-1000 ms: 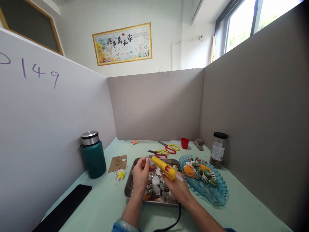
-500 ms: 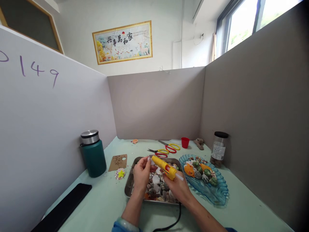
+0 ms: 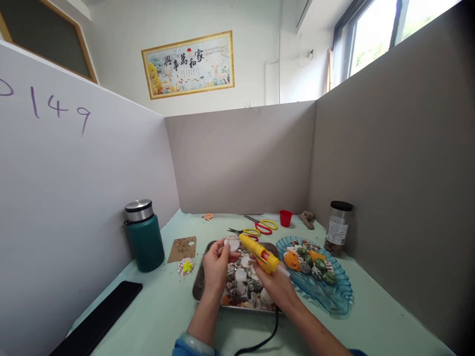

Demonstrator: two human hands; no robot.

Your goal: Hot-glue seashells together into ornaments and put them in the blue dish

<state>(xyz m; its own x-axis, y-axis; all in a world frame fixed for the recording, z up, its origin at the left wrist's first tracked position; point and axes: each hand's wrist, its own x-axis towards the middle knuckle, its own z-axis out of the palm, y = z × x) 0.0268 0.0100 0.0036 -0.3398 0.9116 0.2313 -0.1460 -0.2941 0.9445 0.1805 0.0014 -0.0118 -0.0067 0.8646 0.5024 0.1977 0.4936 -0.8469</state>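
Pinched in the fingers of my left hand (image 3: pixel 216 264) is a pale, roundish seashell (image 3: pixel 232 243), held up over the back of the metal tray (image 3: pixel 198 284). My right hand (image 3: pixel 276 287) grips a yellow hot glue gun (image 3: pixel 260 253), its nozzle pointing up and left, close to the shell's right side. A clear glue stick (image 3: pixel 283 270) pokes out of the gun's rear. From below that hand a black cord (image 3: pixel 272 336) runs toward the table's front. Many shells (image 3: pixel 242 284) fill the tray beneath both hands.
Right of the tray lies a blue glass dish (image 3: pixel 322 299) with painted shells. Behind are scissors (image 3: pixel 245 232), a red cup (image 3: pixel 285 218) and a lidded jar (image 3: pixel 337 228). Leftward are a cardboard piece (image 3: pixel 181 249), a decorated disc (image 3: pixel 185 267), a green bottle (image 3: pixel 144 242) and a black phone (image 3: pixel 102 316).
The shell in my left hand has turned so that more of its pale face shows. The glue gun has shifted slightly right, its nozzle now a bit away from my left fingertips.
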